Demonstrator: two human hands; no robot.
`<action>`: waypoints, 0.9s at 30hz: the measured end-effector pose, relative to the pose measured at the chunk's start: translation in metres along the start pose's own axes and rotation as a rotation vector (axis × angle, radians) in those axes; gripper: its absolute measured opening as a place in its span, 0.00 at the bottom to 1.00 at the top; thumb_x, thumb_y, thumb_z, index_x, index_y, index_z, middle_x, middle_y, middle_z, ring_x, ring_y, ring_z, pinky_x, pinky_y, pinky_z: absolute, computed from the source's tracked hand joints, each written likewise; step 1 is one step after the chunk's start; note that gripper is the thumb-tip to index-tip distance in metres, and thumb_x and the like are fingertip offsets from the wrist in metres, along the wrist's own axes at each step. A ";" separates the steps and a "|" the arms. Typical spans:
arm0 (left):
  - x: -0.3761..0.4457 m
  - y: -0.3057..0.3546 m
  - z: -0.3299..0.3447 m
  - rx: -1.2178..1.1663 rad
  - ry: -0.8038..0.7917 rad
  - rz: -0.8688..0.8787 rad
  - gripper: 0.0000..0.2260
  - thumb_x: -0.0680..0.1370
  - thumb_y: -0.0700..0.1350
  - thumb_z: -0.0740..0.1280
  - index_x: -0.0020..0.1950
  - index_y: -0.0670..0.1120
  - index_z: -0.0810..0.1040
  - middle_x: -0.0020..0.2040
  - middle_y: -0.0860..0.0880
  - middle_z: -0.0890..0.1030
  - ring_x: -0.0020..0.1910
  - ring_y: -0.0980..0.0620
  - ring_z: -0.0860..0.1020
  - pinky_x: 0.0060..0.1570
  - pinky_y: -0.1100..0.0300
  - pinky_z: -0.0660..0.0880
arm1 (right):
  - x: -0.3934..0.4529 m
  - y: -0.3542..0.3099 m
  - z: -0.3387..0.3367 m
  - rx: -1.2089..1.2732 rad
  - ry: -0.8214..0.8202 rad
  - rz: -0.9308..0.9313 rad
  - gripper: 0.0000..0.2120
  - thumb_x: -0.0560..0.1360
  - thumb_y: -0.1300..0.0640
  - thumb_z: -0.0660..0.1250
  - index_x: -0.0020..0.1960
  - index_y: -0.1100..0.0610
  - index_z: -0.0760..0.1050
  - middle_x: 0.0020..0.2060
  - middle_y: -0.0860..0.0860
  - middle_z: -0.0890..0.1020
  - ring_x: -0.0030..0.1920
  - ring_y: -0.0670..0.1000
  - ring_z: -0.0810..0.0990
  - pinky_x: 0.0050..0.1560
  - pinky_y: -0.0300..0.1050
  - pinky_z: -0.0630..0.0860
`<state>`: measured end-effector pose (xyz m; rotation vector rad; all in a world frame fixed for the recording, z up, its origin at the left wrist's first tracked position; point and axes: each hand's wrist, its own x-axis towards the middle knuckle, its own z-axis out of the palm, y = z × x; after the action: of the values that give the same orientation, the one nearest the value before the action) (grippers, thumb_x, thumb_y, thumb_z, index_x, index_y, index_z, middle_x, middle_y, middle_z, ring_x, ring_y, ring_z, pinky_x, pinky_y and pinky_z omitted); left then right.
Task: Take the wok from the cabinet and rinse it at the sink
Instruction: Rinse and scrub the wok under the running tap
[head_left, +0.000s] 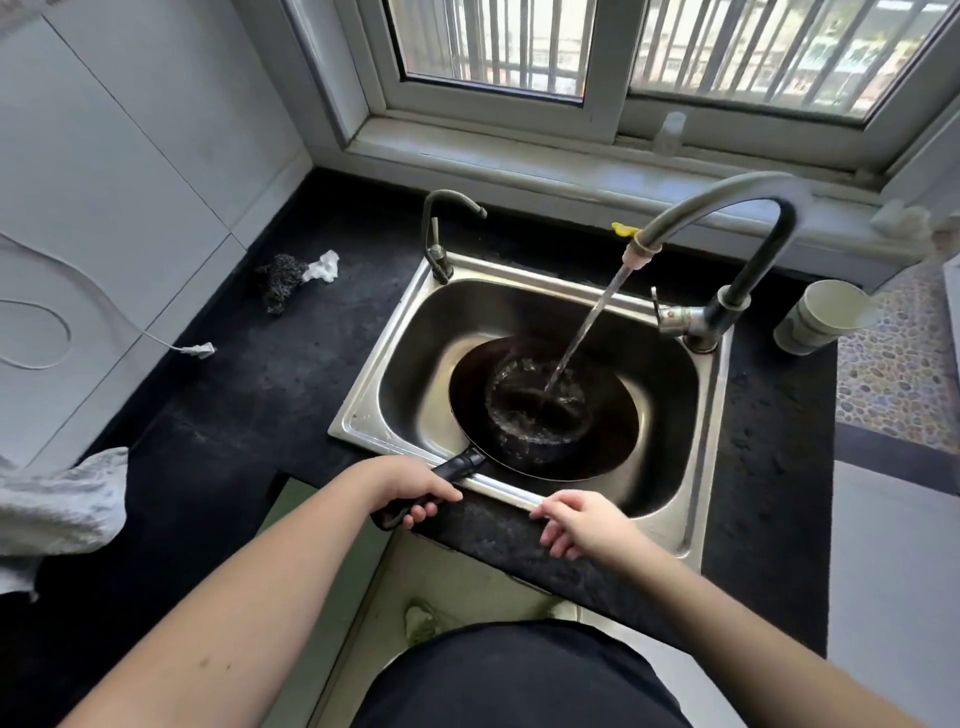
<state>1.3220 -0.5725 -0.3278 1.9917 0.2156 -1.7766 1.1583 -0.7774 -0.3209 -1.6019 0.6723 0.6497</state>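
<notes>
A dark wok (478, 400) rests inside the steel sink (405, 332), its black handle sticking out over the front rim. My left hand (415, 491) grips that handle. Water streams from the tall grey tap (737, 218) into the wok's middle, where it pools and splashes. My right hand (582, 522) hovers over the sink's front edge, fingers spread, holding nothing.
A smaller tap (441, 234) stands at the sink's back left. A steel scourer (280, 278) and a white scrap lie on the black counter to the left. White paper cups (821, 317) stand at the right, a grey cloth (57, 509) at the left, a window behind.
</notes>
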 end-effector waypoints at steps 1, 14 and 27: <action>0.000 0.000 0.001 -0.002 0.006 0.001 0.12 0.76 0.49 0.69 0.40 0.48 0.67 0.28 0.51 0.70 0.21 0.57 0.64 0.23 0.65 0.62 | -0.002 0.000 0.008 0.020 -0.020 -0.002 0.10 0.80 0.58 0.58 0.46 0.55 0.77 0.30 0.50 0.81 0.25 0.45 0.77 0.27 0.36 0.70; 0.009 -0.008 -0.002 0.041 -0.010 0.036 0.20 0.61 0.57 0.77 0.38 0.49 0.70 0.31 0.52 0.69 0.25 0.56 0.65 0.29 0.64 0.59 | -0.006 -0.013 0.067 0.192 -0.088 0.039 0.09 0.77 0.56 0.60 0.48 0.55 0.79 0.35 0.52 0.82 0.30 0.47 0.78 0.29 0.36 0.70; -0.025 -0.022 0.001 -0.204 -0.155 0.212 0.06 0.79 0.48 0.65 0.47 0.48 0.79 0.30 0.52 0.80 0.27 0.59 0.77 0.32 0.65 0.78 | 0.043 -0.057 0.118 0.776 0.118 0.284 0.15 0.79 0.49 0.58 0.50 0.60 0.74 0.44 0.58 0.80 0.46 0.54 0.79 0.49 0.45 0.76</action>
<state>1.3083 -0.5495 -0.3088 1.6619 0.1249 -1.6912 1.2242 -0.6566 -0.3289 -0.8329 1.0923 0.4144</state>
